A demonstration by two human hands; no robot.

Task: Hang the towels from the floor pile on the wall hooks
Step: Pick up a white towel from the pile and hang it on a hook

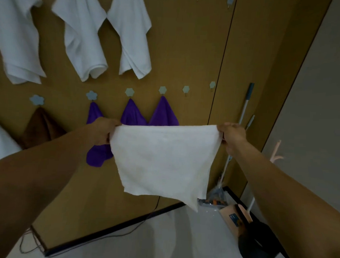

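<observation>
The small white towel (164,159) is hanging spread before the wall (187,42), its top corners pinched, one by the left hand (101,130), one by the right hand (232,135); it is looking light, soft and limp, so a top corner is probably offering the best hold for hooking. Two bare hooks (186,89) are waiting toward the wall panel's right edge, just beside the purple towels (162,113), while a mop handle (242,112) is leaning past that edge, possibly crowding the reach.
</observation>
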